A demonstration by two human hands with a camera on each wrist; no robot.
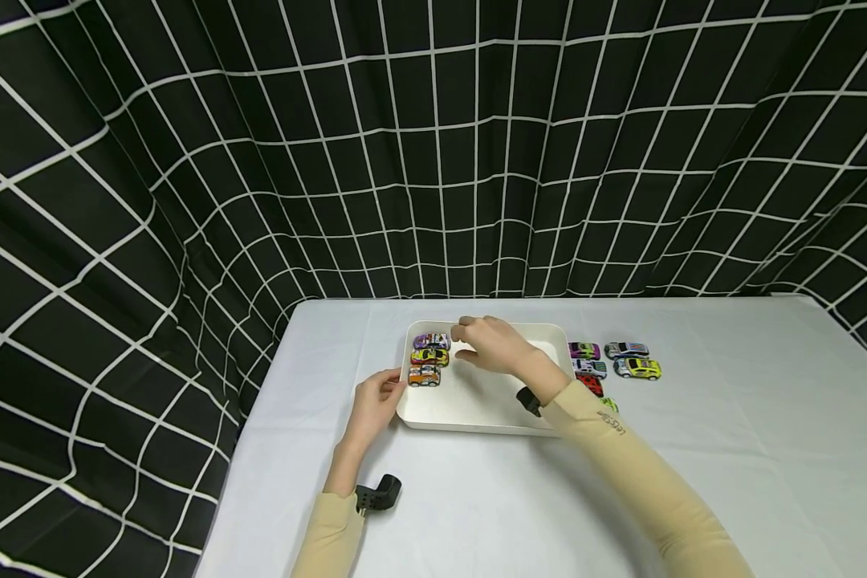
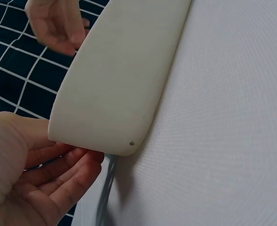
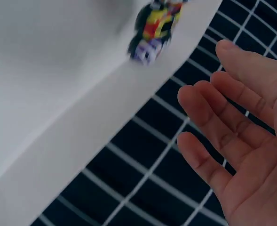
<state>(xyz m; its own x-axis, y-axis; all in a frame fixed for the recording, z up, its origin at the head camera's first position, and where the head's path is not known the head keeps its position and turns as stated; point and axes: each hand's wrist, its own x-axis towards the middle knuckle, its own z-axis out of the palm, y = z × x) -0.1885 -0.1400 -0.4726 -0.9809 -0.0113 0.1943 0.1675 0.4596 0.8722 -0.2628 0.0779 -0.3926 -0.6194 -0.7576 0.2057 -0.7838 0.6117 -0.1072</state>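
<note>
A white rectangular tray (image 1: 477, 411) lies on the table. Inside, along its left end, three toy cars stand in a column: a purple-and-white car (image 1: 432, 342), a yellow-and-red car (image 1: 430, 357) and an orange-and-white car (image 1: 424, 376). My left hand (image 1: 374, 401) holds the tray's left edge between thumb and fingers; the left wrist view shows its fingers against the outer wall of the tray (image 2: 114, 84). Above the tray, just right of the cars, my right hand (image 1: 493, 343) hovers empty with fingers loosely bent. In the right wrist view its fingers (image 3: 194, 106) are spread apart.
Several more toy cars sit right of the tray, among them a purple-and-green car (image 1: 584, 350), a red car (image 1: 591, 385), a silver-and-blue car (image 1: 627, 350) and a yellow car (image 1: 638, 368). My right forearm partly covers this group. A black gridded curtain (image 1: 477, 160) hangs behind the white-covered table.
</note>
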